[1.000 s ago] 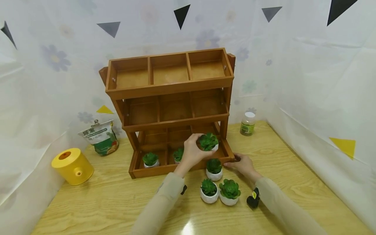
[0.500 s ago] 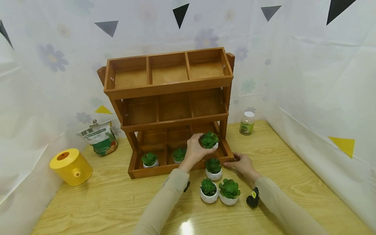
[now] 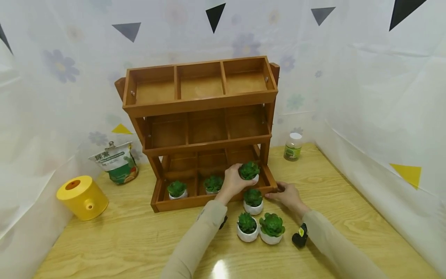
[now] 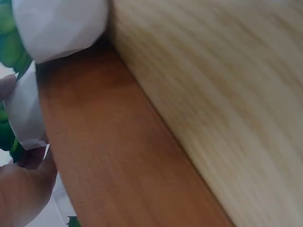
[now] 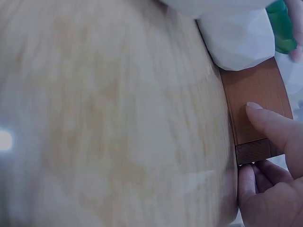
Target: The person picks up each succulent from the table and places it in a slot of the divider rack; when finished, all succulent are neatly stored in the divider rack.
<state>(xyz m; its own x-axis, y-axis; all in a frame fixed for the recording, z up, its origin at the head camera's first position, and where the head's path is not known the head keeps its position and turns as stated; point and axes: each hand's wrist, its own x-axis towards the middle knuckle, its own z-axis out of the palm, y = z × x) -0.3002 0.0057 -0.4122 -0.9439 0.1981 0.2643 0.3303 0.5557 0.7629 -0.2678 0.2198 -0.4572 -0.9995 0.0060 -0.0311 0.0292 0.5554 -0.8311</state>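
Slippage could drop the white-potted green succulent [image 3: 249,171] my left hand [image 3: 232,183] pinches; my right hand [image 3: 288,196] grips brown wooden shelving [image 3: 200,104].

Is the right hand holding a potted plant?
No, the left hand holds a potted plant, while the right hand grips the bottom front right corner of the wooden rack.

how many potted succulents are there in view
6: one potted succulent at the left of the rack's bottom tier, one in its middle, one held in the left hand and three on the table in front. Another could be hidden behind that hand.
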